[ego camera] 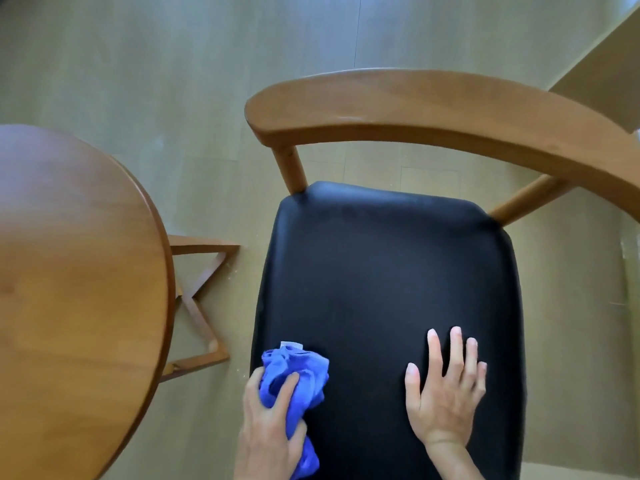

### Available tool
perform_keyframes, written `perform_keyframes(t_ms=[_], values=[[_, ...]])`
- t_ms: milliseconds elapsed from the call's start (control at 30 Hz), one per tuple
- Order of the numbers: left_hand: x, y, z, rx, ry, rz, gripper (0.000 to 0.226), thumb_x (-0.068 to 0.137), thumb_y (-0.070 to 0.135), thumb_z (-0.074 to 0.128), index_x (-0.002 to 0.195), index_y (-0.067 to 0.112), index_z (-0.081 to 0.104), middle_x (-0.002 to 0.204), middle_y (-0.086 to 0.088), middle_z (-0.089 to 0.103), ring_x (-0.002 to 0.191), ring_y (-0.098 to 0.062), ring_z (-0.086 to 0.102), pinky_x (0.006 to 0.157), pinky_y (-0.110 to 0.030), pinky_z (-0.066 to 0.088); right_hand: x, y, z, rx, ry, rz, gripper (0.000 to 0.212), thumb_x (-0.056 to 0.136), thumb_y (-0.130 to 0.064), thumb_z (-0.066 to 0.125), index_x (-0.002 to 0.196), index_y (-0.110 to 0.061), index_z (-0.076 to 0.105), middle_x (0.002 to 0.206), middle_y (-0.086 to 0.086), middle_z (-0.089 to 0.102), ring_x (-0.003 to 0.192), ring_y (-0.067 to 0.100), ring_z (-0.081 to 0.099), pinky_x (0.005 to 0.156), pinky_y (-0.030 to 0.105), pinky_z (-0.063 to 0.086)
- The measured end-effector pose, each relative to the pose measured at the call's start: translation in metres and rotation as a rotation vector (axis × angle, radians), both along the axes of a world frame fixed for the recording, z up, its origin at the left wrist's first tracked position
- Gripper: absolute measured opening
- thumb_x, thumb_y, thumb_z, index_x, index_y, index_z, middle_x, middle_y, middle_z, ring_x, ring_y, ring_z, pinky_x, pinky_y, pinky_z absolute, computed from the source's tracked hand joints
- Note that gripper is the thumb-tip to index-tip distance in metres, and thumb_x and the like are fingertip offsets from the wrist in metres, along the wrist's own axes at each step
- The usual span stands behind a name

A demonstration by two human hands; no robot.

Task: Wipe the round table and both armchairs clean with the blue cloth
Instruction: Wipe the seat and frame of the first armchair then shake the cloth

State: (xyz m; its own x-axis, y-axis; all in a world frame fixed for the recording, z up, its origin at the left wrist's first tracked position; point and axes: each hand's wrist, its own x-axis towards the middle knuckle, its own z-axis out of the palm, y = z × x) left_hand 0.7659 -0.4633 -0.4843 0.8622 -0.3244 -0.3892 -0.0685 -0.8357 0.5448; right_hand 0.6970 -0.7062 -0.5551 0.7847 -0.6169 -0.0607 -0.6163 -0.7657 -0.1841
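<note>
An armchair with a black padded seat (381,271) and a curved wooden back rail (433,109) fills the middle of the head view. My left hand (270,427) grips the crumpled blue cloth (298,375) against the seat's near left corner. My right hand (446,389) lies flat on the seat to the right, fingers spread and straight. The round wooden table (76,289) stands to the left of the chair.
The table's crossed wooden base (201,299) shows on the floor between table and chair. Pale wood-look flooring (173,64) surrounds both. A light wooden surface (602,57) cuts in at the top right corner.
</note>
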Motion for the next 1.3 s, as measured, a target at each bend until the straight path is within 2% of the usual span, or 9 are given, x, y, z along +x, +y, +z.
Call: perform_keyframes(t_ms=[100,367,500,700,900,1033,1133,1233,1300], values=[[0.044,-0.037,-0.001,-0.089,-0.128,-0.009,0.074,0.057,-0.002,0.077,0.118,0.029,0.049,0.134,-0.021,0.04,0.113,-0.041,0.054,0.079,-0.038,0.052,0.001,0.001,0.001,-0.008,-0.007,0.005,0.061,0.088,-0.043,0.037,0.143,-0.017,0.038,0.156,0.013,0.025,0.145,0.036,0.018,0.115,0.056,0.015],[0.231,-0.218,-0.012,0.174,-0.347,-0.019,0.049,0.085,0.022,0.057,0.132,0.023,0.041,0.145,-0.016,0.022,0.112,-0.036,0.038,0.077,-0.041,0.05,0.001,0.0,-0.003,-0.013,-0.022,0.008,0.062,0.087,-0.042,0.039,0.145,-0.02,0.035,0.156,0.013,0.026,0.145,0.036,0.02,0.116,0.054,0.013],[0.187,-0.219,-0.003,0.195,-0.303,-0.117,0.051,0.082,0.023,0.059,0.131,0.024,0.044,0.147,-0.017,0.022,0.104,-0.033,0.039,0.069,-0.036,0.05,0.0,-0.001,-0.002,-0.018,-0.006,0.021,0.062,0.087,-0.042,0.04,0.145,-0.02,0.034,0.155,0.014,0.027,0.145,0.036,0.02,0.116,0.054,0.014],[0.081,-0.104,0.016,0.052,-0.198,-0.492,0.066,0.046,0.012,0.079,0.108,0.022,0.062,0.124,-0.018,0.054,0.069,-0.029,0.053,0.052,-0.035,0.052,0.001,-0.001,0.001,-0.007,0.017,0.017,0.062,0.087,-0.043,0.039,0.145,-0.02,0.035,0.156,0.012,0.025,0.145,0.035,0.02,0.116,0.054,0.015],[0.117,-0.083,0.01,0.121,-0.213,-0.285,0.051,0.058,0.001,0.073,0.106,0.018,0.063,0.123,-0.018,0.052,0.081,-0.037,0.054,0.048,-0.036,0.049,0.002,-0.001,0.002,0.028,0.028,0.015,0.062,0.088,-0.044,0.038,0.146,-0.02,0.034,0.158,0.012,0.023,0.146,0.035,0.017,0.117,0.053,0.012],[0.082,-0.132,0.005,0.154,-0.128,-0.058,0.052,0.074,0.012,0.065,0.124,0.019,0.056,0.142,-0.016,0.034,0.101,-0.034,0.043,0.063,-0.039,0.049,0.003,-0.001,0.01,0.062,0.033,0.014,0.06,0.089,-0.043,0.039,0.143,-0.017,0.04,0.155,0.014,0.028,0.144,0.037,0.021,0.115,0.054,0.015],[0.053,-0.162,0.008,0.117,-0.064,-0.092,0.057,0.082,0.039,0.055,0.136,0.026,0.043,0.151,-0.014,0.016,0.107,-0.031,0.037,0.076,-0.037,0.048,0.01,0.0,0.028,0.142,0.021,-0.02,0.053,0.09,-0.035,0.044,0.138,-0.014,0.05,0.152,0.015,0.034,0.143,0.035,0.024,0.113,0.056,0.02],[0.063,-0.153,0.016,-0.047,0.067,-0.069,0.053,0.09,0.056,0.036,0.141,0.044,0.028,0.149,0.011,0.008,0.114,-0.02,0.039,0.084,-0.037,0.047,0.029,0.0,0.052,0.348,-0.048,-0.221,0.042,0.096,-0.022,0.05,0.137,-0.019,0.051,0.154,0.009,0.032,0.145,0.026,0.018,0.116,0.051,0.019],[0.081,-0.123,0.019,-0.163,0.064,-0.054,0.049,0.094,0.052,0.032,0.141,0.052,0.023,0.145,0.017,0.015,0.114,-0.013,0.044,0.087,-0.04,0.047,0.055,0.012,0.07,0.463,-0.145,-0.321,0.05,0.095,-0.035,0.047,0.144,-0.025,0.041,0.154,0.006,0.03,0.141,0.022,0.021,0.114,0.045,0.023]])
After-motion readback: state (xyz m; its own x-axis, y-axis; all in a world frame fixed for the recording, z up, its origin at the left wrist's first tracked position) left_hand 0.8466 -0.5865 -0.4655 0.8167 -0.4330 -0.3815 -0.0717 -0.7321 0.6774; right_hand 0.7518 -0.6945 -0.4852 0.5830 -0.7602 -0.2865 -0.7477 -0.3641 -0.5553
